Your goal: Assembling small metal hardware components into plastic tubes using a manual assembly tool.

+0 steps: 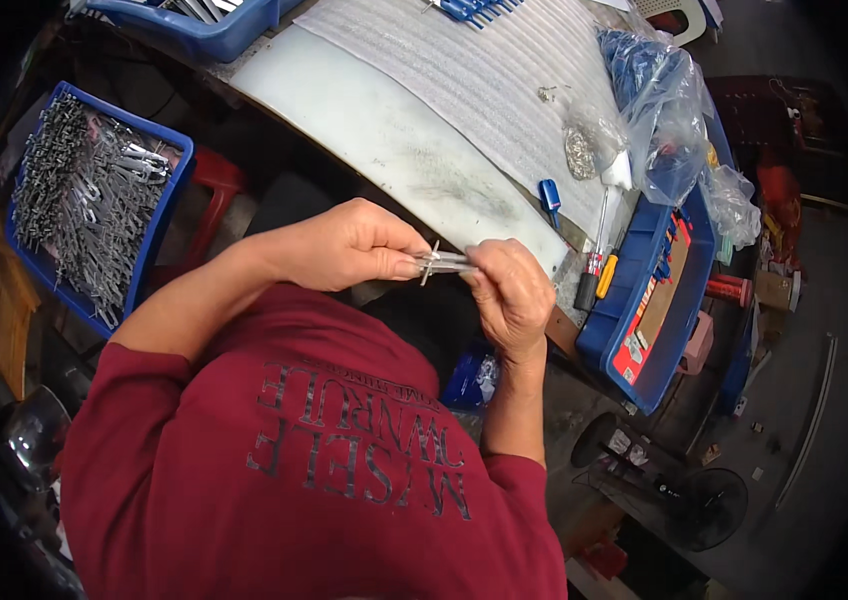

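Note:
In front of my chest, near the table's edge, both hands hold a slim silver metal part with a short crosspiece (428,266). My left hand (349,245) pinches its left end between thumb and fingers, close to the crosspiece. The other end sits between the thumb and fingers of my right hand (512,295). My fingertips cover both ends, so its exact kind is unclear. To my left, a blue bin (187,165) holds a heap of similar-looking slender metal pieces (104,205).
A white board (364,110) and foam sheeting (504,75) cover the table. At its right lie a blue-handled tool (550,195), screwdrivers (606,275), a bag of small metal pieces (581,152) and a blue tray (649,390). A red stool (214,180) stands beside the left bin.

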Tool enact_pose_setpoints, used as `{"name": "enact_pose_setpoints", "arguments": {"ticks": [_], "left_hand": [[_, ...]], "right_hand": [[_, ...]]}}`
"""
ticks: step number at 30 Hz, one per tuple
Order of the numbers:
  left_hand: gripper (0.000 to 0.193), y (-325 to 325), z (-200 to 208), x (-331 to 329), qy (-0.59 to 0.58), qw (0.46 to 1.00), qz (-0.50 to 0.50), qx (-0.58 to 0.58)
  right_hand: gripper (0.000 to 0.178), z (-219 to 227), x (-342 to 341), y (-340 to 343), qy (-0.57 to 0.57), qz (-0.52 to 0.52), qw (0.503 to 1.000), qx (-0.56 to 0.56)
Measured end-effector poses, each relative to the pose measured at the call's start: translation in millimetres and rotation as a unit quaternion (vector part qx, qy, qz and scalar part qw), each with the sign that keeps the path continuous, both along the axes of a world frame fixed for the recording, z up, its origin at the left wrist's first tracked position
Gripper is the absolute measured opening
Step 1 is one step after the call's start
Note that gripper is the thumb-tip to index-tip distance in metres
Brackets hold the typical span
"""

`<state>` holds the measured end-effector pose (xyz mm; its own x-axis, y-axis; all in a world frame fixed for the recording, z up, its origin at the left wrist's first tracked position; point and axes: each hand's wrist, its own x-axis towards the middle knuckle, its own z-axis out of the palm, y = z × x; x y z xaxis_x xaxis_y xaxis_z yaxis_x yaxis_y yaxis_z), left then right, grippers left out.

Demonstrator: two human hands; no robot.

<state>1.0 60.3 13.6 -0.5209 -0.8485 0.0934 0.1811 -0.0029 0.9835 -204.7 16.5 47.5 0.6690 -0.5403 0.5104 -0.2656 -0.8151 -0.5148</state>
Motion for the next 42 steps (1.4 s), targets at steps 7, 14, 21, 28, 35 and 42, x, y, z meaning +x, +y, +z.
{"name": "enact_pose_setpoints", "arguments": {"ticks": [7,14,21,28,35,42], "left_hand": [[0.024,-7.3,-15.4,9.0,0.111,0.931,-0.228,0.264],[0.022,-8.2,-9.5,4.9,0.004,0.969,-0.132,0.207],[0.019,7.9,-6.1,-17.8,-0.248,0.922,0.189,-0.231],[0.024,11.7,-3.8,-20.7,-0.345,0.823,0.259,-0.371],[0.023,12.1,-11.1,-21.6,-0.350,0.811,0.255,-0.393],[0.021,9.1,-11.9,-17.7,-0.338,0.821,0.258,-0.383]], "right_hand": [[0.011,16.2,0.7,11.1,0.038,0.082,0.994,0.059],[0.012,0.0,-0.2,17.5,0.034,-0.066,0.973,0.220],[0.015,-18.3,1.6,20.0,-0.112,-0.148,0.856,0.482],[0.014,-19.6,4.0,19.3,-0.150,-0.156,0.832,0.510],[0.014,-20.8,5.7,23.6,-0.159,-0.165,0.831,0.507],[0.020,-24.6,3.7,21.6,-0.166,-0.144,0.829,0.515]]}}
